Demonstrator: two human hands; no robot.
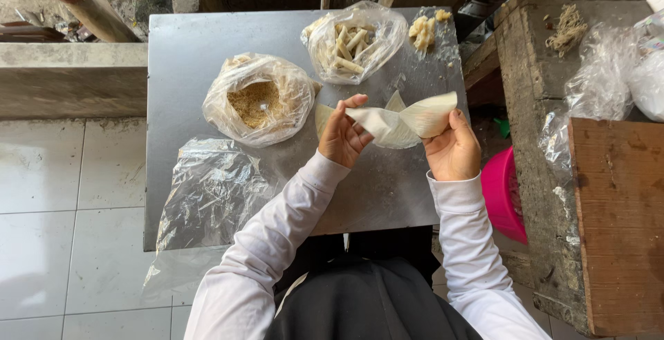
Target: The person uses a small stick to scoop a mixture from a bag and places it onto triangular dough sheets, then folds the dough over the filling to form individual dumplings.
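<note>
1. the left hand grips one end of a thin, pale cream pastry wrapper sheet, its fingers pinched on the sheet's edge with the thumb on top.
2. the right hand holds the other end of the same wrapper, fingers closed under the sheet and the thumb pressing its lower edge.
3. the wrapper is stretched between the two hands, lifted just above the grey metal worktop; its right end curls upward and a pointed corner sticks up near the middle.
4. left of the hands on the worktop sits an open clear plastic bag of brown crumbs, its mouth rolled open.
5. beyond the hands, near the far edge, lies a clear plastic bag of pale rolled pastry sticks.
6. just right of that bag, a small heap of pale yellow chunks rests on the worktop's far right corner.
7. an empty crumpled clear plastic sheet lies on the near left part of the worktop and hangs over its front edge.
8. both arms wear long white sleeves.
9. right of the worktop, partly hidden below it, is a bright pink plastic basin, beside a rough wooden bench carrying more clear plastic bags.
10. white floor tiles show on the left.
</note>
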